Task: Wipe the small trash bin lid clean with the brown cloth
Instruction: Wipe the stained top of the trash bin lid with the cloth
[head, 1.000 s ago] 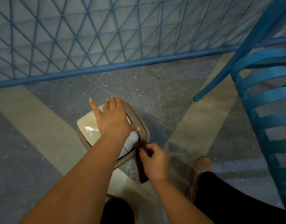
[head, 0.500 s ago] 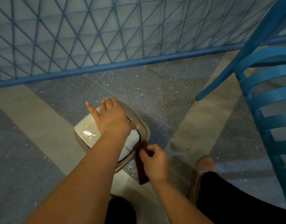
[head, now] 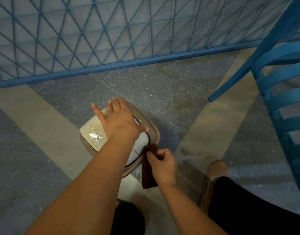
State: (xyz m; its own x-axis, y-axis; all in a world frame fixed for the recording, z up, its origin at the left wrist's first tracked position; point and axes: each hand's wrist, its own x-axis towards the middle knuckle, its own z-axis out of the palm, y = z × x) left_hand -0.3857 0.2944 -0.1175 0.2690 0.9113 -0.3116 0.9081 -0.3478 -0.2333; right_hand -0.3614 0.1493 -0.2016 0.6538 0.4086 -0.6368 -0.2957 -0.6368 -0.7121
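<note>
Small trash bin lid [head: 93,135]: pale, glossy swing panel with a speckled glare patch, set in a tan rounded frame, lying face up on the floor under my left hand [head: 119,122], whose fingers lie straight across it. Brown cloth [head: 150,168]: dark, folded strip hanging at the lid's near right corner, pinched by my right hand [head: 162,164].
</note>
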